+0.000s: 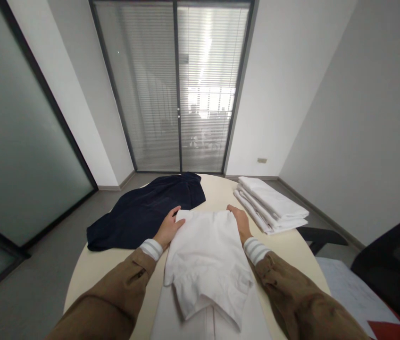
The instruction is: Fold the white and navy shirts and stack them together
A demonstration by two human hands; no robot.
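Note:
A white shirt (209, 245) lies lengthwise on the table in front of me, its far part folded over towards me and its lower part flat beneath. My left hand (169, 226) pinches the far left corner of the fold, thumb on top and fingers behind the cloth. At the far right corner, my right hand (240, 221) is closed on the edge, its fingertips partly hidden. Just beyond my left hand is a dark navy garment (146, 210), spread out. Right of my right hand sits a stack of folded white cloth (270, 203).
The round cream table (217, 186) carries all the cloth. A black chair (394, 250) stands at the right, with papers (352, 288) and something red (384, 329) beside it. Glass doors with blinds (179, 85) are beyond the table.

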